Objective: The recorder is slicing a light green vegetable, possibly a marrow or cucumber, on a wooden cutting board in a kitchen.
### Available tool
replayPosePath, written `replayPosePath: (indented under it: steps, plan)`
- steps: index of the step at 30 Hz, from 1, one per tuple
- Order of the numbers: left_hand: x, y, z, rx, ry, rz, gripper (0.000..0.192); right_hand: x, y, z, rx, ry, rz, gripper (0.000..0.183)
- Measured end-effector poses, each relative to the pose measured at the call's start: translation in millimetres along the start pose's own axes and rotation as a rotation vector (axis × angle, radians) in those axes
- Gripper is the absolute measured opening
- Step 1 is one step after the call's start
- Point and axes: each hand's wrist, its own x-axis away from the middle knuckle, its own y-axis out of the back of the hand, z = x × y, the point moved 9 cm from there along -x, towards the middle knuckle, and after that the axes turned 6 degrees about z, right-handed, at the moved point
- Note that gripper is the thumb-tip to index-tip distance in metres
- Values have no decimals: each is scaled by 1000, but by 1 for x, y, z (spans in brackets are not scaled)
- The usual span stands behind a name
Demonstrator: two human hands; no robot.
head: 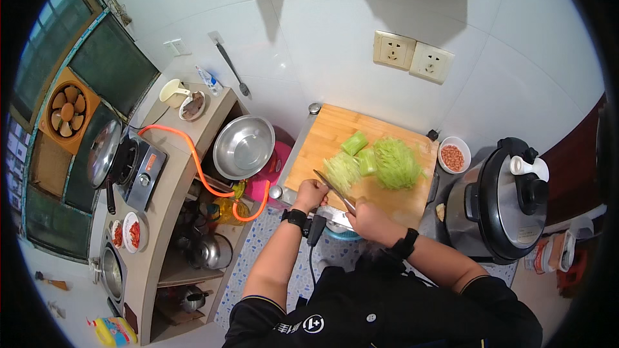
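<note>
A wooden cutting board (314, 140) lies before me. My right hand (370, 220) grips the handle of a kitchen knife (334, 189), whose narrow-looking blade points up and left across the board's near part. My left hand (312, 195) is at the board's near left edge, fingers curled beside the blade; whether it pinches anything is hidden. Pale green shreds (341, 171) lie just beyond the blade. Two cut chunks of a light green vegetable (354, 143) sit behind and beside them, and a larger heap of green shreds (397, 163) is on the right.
Right of the board stand a bowl of peanuts (453, 155) and a large electric pressure cooker (498, 203). To the left are a steel basin (244, 147), an orange hose (198, 162) and a counter with a gas stove (145, 174), a lidded pan (105, 154) and bowls of red pieces (131, 233).
</note>
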Motion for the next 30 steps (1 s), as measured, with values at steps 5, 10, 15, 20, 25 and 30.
replayPosePath:
  steps: [5,10,15,20,25,30]
  plan:
    - [-2,1,6,35,-8,-2,13,4,-5,-6,24,4,-35,32]
    - [2,1,2,32,-9,-33,16,6,6,2,-9,-24,52,33]
    - [-1,2,2,36,-2,-28,15,10,4,7,98,-15,35,33]
    - [-1,3,8,73,2,-26,16,6,2,-9,-25,-39,10,35]
    - [10,11,4,191,-59,-69,13,7,13,-16,-74,-28,-34,38]
    - [7,52,4,238,-233,-225,10,9,10,-4,7,42,44,38]
